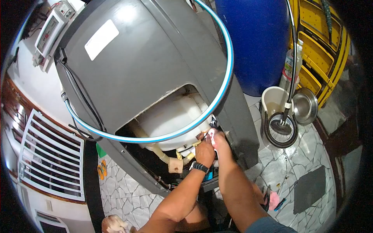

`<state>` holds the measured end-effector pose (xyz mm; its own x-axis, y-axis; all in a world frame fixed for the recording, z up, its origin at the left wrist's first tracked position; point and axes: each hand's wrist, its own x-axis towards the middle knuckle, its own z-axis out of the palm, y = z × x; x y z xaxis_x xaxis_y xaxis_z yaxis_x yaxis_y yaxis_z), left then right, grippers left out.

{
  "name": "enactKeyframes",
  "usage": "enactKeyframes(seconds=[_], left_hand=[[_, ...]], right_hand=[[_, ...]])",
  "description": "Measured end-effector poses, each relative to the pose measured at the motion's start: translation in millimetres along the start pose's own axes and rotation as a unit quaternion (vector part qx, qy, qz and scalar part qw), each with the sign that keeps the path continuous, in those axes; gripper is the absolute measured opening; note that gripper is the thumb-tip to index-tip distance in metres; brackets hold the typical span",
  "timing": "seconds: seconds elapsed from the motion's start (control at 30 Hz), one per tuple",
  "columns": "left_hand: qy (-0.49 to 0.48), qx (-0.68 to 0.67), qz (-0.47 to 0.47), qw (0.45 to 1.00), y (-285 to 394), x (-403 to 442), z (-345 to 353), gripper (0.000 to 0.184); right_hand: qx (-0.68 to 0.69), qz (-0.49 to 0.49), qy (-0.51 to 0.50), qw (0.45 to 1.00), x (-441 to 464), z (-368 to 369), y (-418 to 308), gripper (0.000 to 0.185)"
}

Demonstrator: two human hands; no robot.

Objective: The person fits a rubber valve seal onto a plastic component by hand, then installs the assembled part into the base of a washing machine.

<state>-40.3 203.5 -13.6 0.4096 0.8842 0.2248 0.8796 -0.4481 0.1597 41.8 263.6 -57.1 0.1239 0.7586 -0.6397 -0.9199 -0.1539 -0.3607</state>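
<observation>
A grey machine cabinet (155,58) has an opening in its lower panel, with a white tub (167,120) inside. My left hand (204,153), with a dark watch on the wrist, is closed at the right side of this opening. Right beside it, my right hand (218,139) has its fingers pressed together around something too small to make out. A beige hose (160,153) and a beige fitting (175,165) sit left of my left hand. Across the front of the cabinet loops a blue-and-white hose (167,138).
A blue barrel (254,46) stands behind at the right, near a mop bucket (274,99), a metal bowl (305,105) and a yellow folding ladder (316,54). To the left is a white railing (52,155). A dog (112,224) shows at the bottom edge.
</observation>
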Motion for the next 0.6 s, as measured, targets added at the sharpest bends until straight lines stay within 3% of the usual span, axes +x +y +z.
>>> enactKeyframes(seconds=[0.1,0.17,0.2,0.27,0.3,0.37,0.43,0.53,0.6], left_hand=[[-0.062,-0.017,-0.037,0.997,5.1,2.7,-8.0,0.044],[-0.048,0.004,-0.025,0.999,-1.4,1.7,6.8,0.045],[-0.029,-0.005,-0.001,1.000,-3.9,1.6,8.0,0.054],[0.013,-0.014,0.041,0.999,-7.1,2.3,8.5,0.067],[-0.058,-0.033,0.001,0.998,-4.1,3.6,3.4,0.062],[-0.086,-0.050,0.021,0.995,-11.6,1.7,3.9,0.051],[-0.029,-0.139,0.025,0.990,-9.3,-1.0,-5.8,0.042],[-0.122,-0.124,0.037,0.984,7.6,-7.2,-47.2,0.043],[-0.124,-0.070,0.097,0.985,8.0,-19.3,-53.3,0.041]], right_hand=[[-0.006,-0.015,-0.023,1.000,43.5,-23.6,14.3,0.024],[0.025,-0.008,-0.082,0.996,116.8,-63.4,39.5,0.022],[0.047,-0.031,-0.041,0.998,119.7,-64.8,41.1,0.020],[0.041,-0.005,-0.066,0.997,91.8,-53.3,32.5,0.019],[0.045,0.024,-0.083,0.995,84.8,-54.3,31.7,0.020],[0.050,0.082,-0.116,0.989,69.6,-56.3,30.3,0.024],[0.007,0.042,-0.108,0.993,24.5,-34.1,18.6,0.027],[-0.025,0.020,-0.098,0.995,25.0,-32.6,20.6,0.027],[-0.067,-0.009,-0.082,0.994,49.3,-37.4,32.5,0.028]])
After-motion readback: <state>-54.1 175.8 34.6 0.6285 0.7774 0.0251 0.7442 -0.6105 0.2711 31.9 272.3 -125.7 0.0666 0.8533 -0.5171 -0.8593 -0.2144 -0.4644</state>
